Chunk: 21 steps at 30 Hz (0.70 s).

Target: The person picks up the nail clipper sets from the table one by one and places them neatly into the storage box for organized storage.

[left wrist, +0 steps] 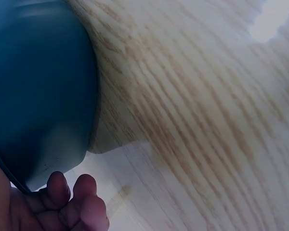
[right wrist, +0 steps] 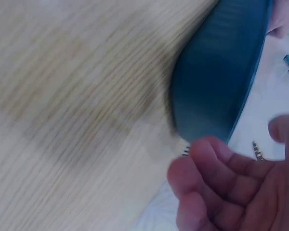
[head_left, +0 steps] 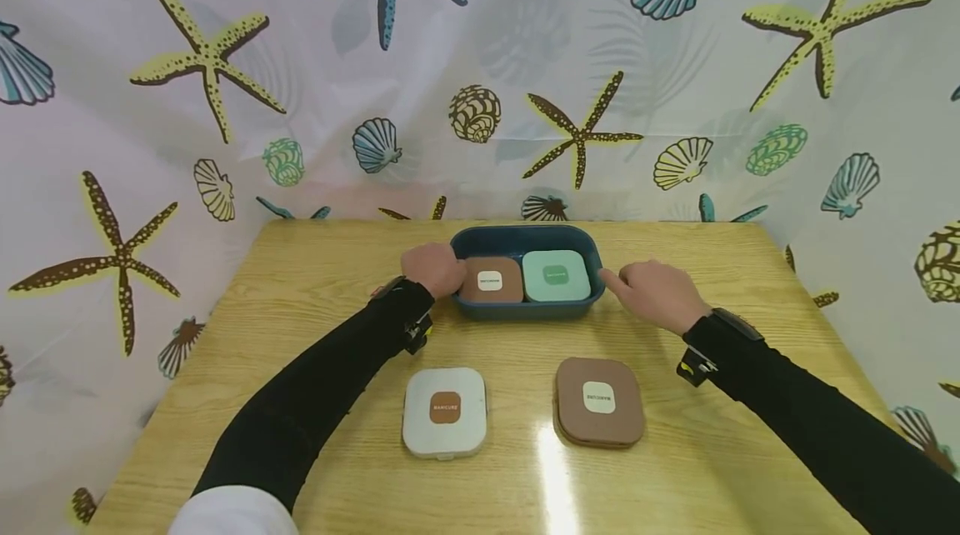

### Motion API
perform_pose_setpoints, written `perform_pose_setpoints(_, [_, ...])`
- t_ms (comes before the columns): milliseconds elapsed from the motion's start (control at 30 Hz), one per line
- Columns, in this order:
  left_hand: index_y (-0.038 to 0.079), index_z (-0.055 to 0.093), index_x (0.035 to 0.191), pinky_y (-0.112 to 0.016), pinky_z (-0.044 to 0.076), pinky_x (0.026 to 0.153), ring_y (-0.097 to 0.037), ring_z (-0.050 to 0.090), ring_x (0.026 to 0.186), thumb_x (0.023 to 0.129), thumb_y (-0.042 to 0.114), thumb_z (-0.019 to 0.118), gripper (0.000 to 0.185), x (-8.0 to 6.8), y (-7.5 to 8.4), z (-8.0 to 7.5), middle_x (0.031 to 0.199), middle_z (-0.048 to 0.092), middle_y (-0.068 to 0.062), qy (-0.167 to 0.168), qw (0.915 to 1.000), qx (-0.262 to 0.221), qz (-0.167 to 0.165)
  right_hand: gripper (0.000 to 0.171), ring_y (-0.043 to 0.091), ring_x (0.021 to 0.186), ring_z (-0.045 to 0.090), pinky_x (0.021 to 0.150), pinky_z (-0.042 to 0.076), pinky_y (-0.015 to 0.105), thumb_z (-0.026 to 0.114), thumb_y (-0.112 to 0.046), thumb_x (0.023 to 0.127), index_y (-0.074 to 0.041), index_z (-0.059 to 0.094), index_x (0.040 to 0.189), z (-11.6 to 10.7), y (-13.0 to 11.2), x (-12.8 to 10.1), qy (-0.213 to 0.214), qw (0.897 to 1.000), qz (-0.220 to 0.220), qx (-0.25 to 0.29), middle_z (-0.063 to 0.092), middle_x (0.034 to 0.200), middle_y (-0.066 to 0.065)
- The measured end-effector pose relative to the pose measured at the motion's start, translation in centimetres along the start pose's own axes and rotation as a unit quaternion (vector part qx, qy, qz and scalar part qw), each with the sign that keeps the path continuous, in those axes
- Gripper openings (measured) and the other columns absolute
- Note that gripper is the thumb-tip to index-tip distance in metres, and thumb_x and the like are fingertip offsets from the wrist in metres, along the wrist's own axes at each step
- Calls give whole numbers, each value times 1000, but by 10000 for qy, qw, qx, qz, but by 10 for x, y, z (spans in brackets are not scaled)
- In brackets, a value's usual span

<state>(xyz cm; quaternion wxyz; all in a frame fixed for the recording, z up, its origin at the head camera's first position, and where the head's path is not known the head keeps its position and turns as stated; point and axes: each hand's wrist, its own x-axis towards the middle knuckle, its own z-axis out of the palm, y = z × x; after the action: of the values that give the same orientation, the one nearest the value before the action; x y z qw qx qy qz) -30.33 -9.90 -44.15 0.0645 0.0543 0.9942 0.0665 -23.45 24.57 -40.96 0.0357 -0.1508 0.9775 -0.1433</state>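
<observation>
A dark blue oblong bin stands at the far side of the table. Inside it, a brown square case and a mint green one lie side by side. My left hand grips the bin's left end at the rim, its curled fingers outside the wall. At the right end is my right hand, one finger reaching the rim; its thumb stands apart from the bin, and the other fingers are loosely bent. Nearer me lie a white case marked "MANICURE" and another brown case.
The wooden table carries a bright light reflection near its front middle. Behind it and along both sides hangs a white cloth printed with starfish and shells.
</observation>
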Motion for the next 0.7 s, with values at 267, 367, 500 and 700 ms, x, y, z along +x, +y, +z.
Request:
perform_pose_setpoints(267, [18, 48, 66, -41, 31, 59, -22, 47, 60, 107, 37, 45, 46, 0, 2, 2, 63, 42, -2, 58, 9999, 135, 14, 46, 11, 54, 48, 52, 37, 30, 52, -49, 104, -12, 73, 87, -1, -10, -26, -605, 9970, -387, -302, 52, 57, -6])
perform_pose_setpoints(367, [18, 50, 67, -41, 31, 58, -22, 48, 60, 107, 37, 45, 45, 0, 1, 2, 64, 43, -3, 41, 9998, 174, 10, 46, 9, 59, 54, 56, 45, 30, 54, -52, 102, -12, 75, 99, 1, -12, -34, -729, 9953, -524, -362, 63, 67, -7])
perform_pose_setpoints(500, [18, 47, 65, -41, 30, 57, -22, 46, 59, 108, 38, 45, 47, 1, 0, 3, 63, 42, -2, 56, 9998, 167, 6, 55, 9, 72, 63, 66, 53, 34, 54, -58, 100, -10, 72, 117, 3, -13, -42, -951, 9929, -646, -294, 71, 88, -3])
perform_pose_setpoints(700, [19, 44, 61, -40, 28, 55, -21, 43, 57, 107, 38, 44, 50, 1, 1, 3, 60, 39, -1, 63, 9999, 129, 9, 69, 24, 107, 68, 86, 56, 44, 56, -62, 96, -7, 62, 137, 11, -14, -52, -1237, 9887, -837, -91, 70, 120, 7])
